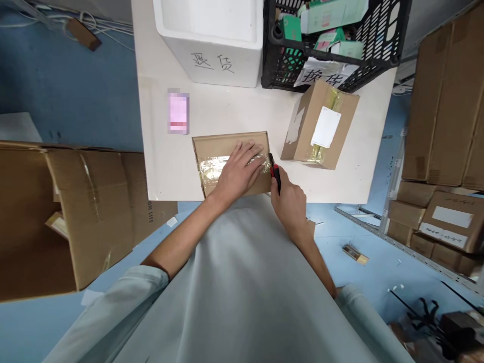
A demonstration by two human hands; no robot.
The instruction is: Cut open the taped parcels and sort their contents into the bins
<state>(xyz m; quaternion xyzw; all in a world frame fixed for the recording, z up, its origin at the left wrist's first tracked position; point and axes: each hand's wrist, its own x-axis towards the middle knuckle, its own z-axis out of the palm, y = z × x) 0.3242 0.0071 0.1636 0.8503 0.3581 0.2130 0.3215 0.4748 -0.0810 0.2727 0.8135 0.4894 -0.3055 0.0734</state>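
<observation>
Taped carton lies flat in front of you at the near edge of the white table. Prob. light & fairly stiff, being cardboard; the shiny tape band across its top is likely slick, and the panel might dent if you lean hard. Contents can't be seen. Going L to R, best holds: its L side edge, then a flat palm up top; R edge is poor, w/ the tool there. Your L hand rests flat on top, fingers nearly straight, pressing w/o grasping anything; your R hand is closed round a red-and-black cutter, tip at the carton's R edge near the tape's end; can't tell if it's touching. Count, L to R: 1 big open carton beside the table, 1 pink pack (blurred), 1 white bin w/ handwriting, 1 taped carton, 1 cutter, 1 labelled carton, 1 black crate w/ 1 handwritten sheet on its front & min. 4 green-and-white boxes inside (overlap, so no exact no.), then stacked cartons far R, several, too cut off to count.
</observation>
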